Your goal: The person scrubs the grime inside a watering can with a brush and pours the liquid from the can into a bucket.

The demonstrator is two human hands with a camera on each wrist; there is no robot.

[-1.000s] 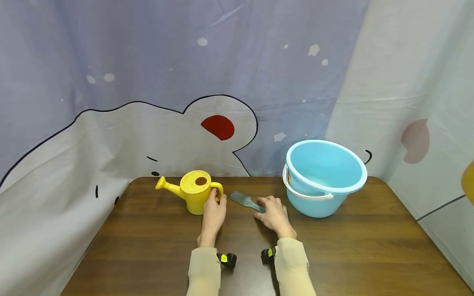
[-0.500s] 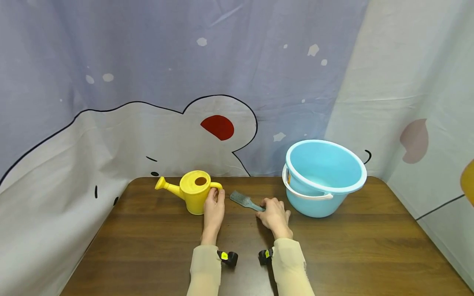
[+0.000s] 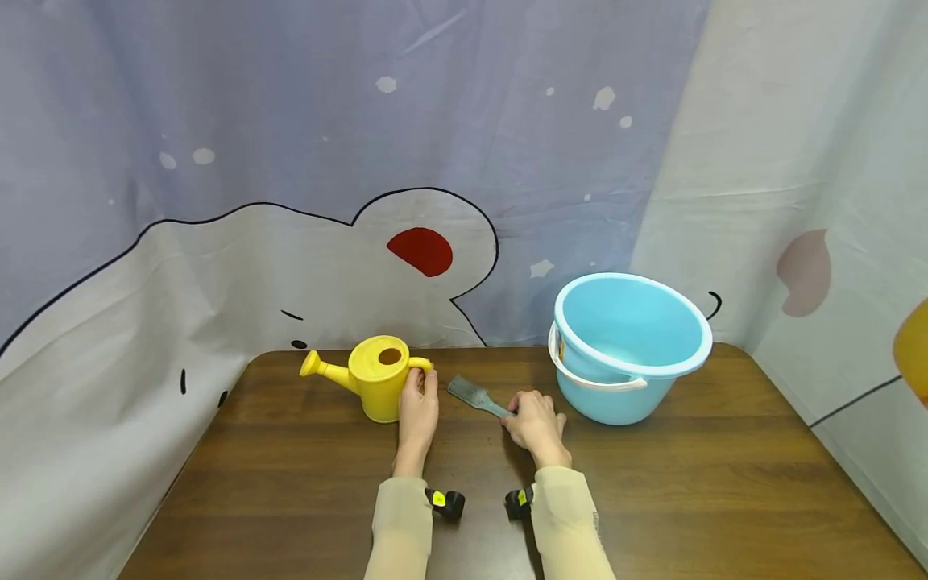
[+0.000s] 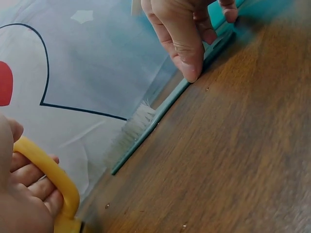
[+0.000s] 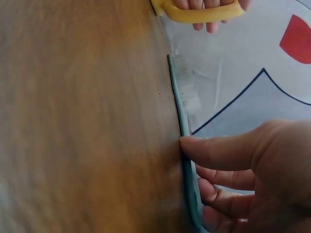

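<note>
While hands grip, left the watering can, right the brush, bristles between them.

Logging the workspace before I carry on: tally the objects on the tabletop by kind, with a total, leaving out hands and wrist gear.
Watering can: 1, its handle in the left hand
Brush: 1, its handle in the right hand
Bucket: 1, touched by neither hand
Total: 3
</note>
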